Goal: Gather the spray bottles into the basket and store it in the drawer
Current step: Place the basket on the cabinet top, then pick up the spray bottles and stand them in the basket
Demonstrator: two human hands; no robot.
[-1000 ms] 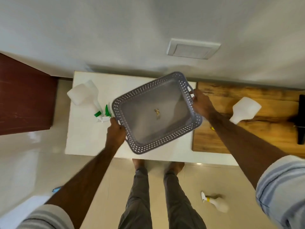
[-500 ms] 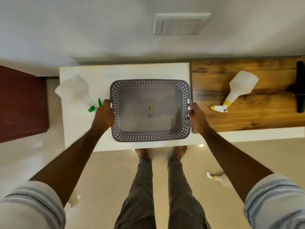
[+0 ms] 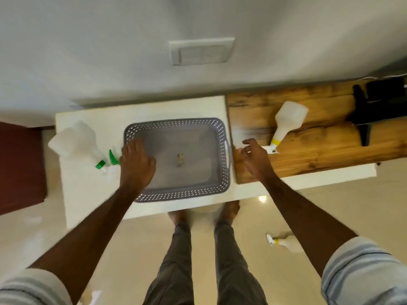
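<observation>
Grey basket point(image 3: 222, 150) upright; 2 white spray bottles point(image 3: 288, 119) point(image 3: 77, 142) lie flanking it.

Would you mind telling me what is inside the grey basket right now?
The grey basket holds no spray bottles; only a small brownish mark or sticker shows on its floor. The left hand covers the near-left corner, so that part is hidden.

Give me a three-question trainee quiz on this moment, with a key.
1. True or false: the grey basket already holds a spray bottle.
2. Which hand is nearest the yellow-collared bottle on the wooden board? A) left hand B) right hand
3. Fill in: the bottle beside the left hand has a ____ collar.

Key: 1 false, apart from a small bit of something on its floor, the basket is empty; 2 B, the right hand hovers open just short of its nozzle; 3 green.
</observation>
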